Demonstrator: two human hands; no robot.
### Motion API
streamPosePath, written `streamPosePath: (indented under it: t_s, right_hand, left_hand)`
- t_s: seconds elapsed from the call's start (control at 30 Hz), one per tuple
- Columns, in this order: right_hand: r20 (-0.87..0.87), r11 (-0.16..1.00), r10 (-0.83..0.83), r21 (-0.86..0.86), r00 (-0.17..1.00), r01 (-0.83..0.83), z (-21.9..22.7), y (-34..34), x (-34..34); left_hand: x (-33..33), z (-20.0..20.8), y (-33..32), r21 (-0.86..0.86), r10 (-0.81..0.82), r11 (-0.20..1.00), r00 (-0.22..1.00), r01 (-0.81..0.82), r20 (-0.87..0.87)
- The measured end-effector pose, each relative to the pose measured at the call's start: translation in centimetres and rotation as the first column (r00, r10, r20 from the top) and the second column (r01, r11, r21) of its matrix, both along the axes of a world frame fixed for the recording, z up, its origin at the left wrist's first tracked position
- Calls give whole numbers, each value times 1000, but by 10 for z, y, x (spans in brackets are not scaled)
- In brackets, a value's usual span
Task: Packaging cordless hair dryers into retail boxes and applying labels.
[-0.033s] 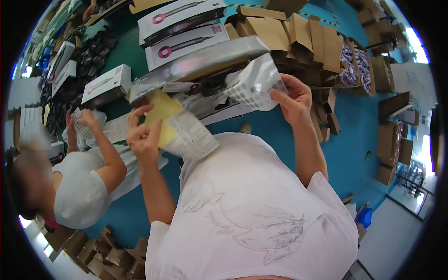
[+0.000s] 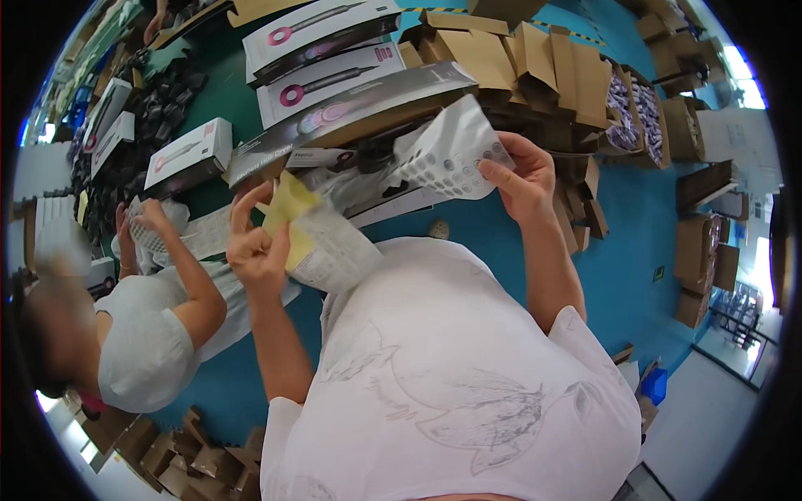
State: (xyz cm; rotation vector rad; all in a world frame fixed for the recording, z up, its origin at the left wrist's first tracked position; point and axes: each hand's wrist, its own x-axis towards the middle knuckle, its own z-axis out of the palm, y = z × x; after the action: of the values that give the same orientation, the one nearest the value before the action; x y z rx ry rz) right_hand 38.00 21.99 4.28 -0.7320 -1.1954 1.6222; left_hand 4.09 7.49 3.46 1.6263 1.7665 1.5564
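- Beside the surface [image 2: 219, 75], our left hand [image 2: 259, 242] is half curled, thumb and finger pinching the sheet [image 2: 338, 246] by its yellow part.
- That sheet is now tipped more steeply than a moment ago, its yellow top looking more creased.
- Our right hand [image 2: 528, 179], thumb meeting fingers, grips the film [image 2: 447, 154] at its right edge, hardly moved.
- Sheet and film remain raised and apart, so we have set neither down.
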Motion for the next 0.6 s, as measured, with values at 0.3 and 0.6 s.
streamPosePath:
  t_s: [0.3, 0.6]
  right_hand:
    - [351, 843, 450, 138, 821, -521, 39, 4, -48]
    - [562, 758, 399, 242, 724, -606, 2, 11, -78]
  left_hand:
    - [29, 13, 16, -4, -325, 931, 831, 366, 452]
    - [53, 3, 37, -183, -329, 870, 816, 457, 475]
